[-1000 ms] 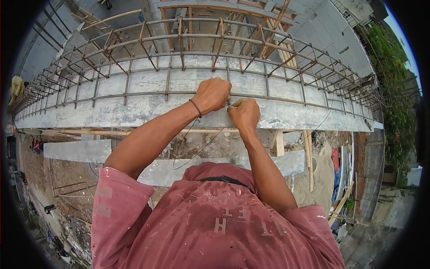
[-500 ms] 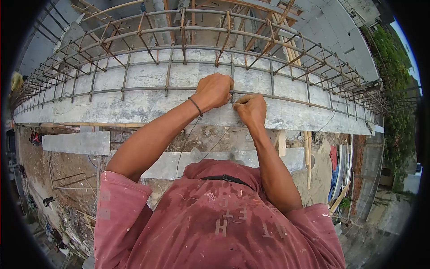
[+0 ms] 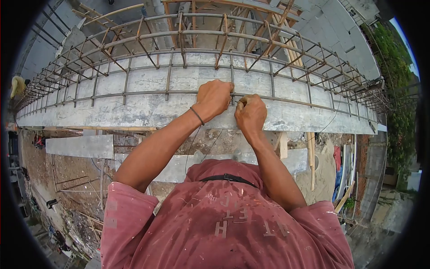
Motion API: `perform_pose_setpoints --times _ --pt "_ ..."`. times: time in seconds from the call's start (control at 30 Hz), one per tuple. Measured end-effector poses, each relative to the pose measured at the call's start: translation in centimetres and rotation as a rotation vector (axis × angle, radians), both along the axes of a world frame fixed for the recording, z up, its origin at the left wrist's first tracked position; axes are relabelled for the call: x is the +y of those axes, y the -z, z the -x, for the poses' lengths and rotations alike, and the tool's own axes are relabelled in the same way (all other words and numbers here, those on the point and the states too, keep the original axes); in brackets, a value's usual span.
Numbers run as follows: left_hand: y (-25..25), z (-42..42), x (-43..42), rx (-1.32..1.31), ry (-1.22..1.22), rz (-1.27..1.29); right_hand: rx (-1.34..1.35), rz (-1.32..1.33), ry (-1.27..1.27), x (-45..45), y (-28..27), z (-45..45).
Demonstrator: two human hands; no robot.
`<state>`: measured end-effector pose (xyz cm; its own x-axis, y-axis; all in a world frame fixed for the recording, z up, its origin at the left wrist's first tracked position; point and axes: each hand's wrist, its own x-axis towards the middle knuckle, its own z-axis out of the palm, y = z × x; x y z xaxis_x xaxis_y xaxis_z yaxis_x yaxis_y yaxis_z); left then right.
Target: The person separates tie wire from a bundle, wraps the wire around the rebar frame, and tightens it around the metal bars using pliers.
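A long cage of steel rebar (image 3: 148,93) lies along a pale, scuffed board. My left hand (image 3: 216,96) is closed at the lower bar, where a crosspiece meets it. Thin wire (image 3: 191,145) trails down from below this hand towards my shirt. Just to the right, my right hand (image 3: 251,112) has its fingers curled in a pinch beside the same crossing. Whatever is between those fingers is too small to make out. The fingertips of both hands are close together, with the left ones partly hidden behind the knuckles.
The pale board (image 3: 134,112) runs across the view under the cage. Below it lie a grey metal sheet (image 3: 80,146), wooden poles (image 3: 312,161) and rough dirt ground. Block walls (image 3: 340,40) and timber props stand beyond the cage. Green plants grow at the far right.
The view has shifted slightly. My right hand has turned, its fingers now more upright near the bar. My left hand stays at the same crossing.
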<state>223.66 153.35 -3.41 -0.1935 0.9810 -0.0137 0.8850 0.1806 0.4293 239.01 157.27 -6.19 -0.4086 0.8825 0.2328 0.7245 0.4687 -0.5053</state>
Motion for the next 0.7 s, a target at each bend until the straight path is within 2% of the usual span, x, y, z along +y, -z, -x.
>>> perform_pose_setpoints --times 0.1,0.33,0.43,0.5,0.53,0.6,0.7 --pt "0.7 -0.3 -0.4 0.036 -0.008 -0.079 0.097 -0.198 -0.051 -0.2 0.8 -0.1" --pt "1.5 -0.5 -0.8 0.074 0.014 -0.154 0.135 -0.39 -0.246 0.9 0.8 -0.9" --pt "1.6 -0.4 -0.8 0.072 0.024 -0.167 0.287 -0.281 -0.269 0.9 -0.5 -1.8" --pt "1.7 -0.2 -0.7 0.076 0.023 -0.186 0.442 0.175 0.037 0.6 -1.4 -3.6" --pt "1.8 -0.2 -0.7 0.08 0.024 -0.177 0.44 0.175 0.031 1.0 -1.1 -4.2" --pt "2.0 -0.2 -0.8 0.087 0.033 -0.164 0.363 0.426 0.031 1.3 -0.1 -5.1" --pt "1.7 -0.3 -0.7 0.075 0.045 -0.182 0.275 0.371 -0.024 1.8 -0.6 -3.2"
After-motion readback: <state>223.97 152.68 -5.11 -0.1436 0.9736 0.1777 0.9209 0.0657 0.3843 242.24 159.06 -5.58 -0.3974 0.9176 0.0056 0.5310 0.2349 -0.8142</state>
